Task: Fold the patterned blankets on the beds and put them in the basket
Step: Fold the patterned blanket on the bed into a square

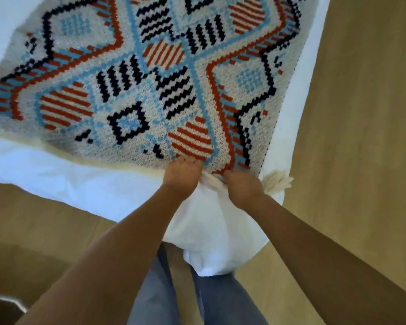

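A knitted patterned blanket [150, 73] in red, navy, light blue and cream lies spread flat over a white bed [85, 181]. Its cream fringe runs along the near edge, with a tassel [278, 181] at the near right corner. My left hand [182, 174] grips the near edge of the blanket, fingers curled into the knit. My right hand [242, 186] grips the same edge a little to the right, close beside the left hand, just left of the tassel. No basket is in view.
The white sheet hangs off the bed corner [211, 242] against my legs in blue jeans [197, 301]. Light wooden floor [361, 137] lies to the right and left of the bed. A dark object [0, 308] sits at the bottom left.
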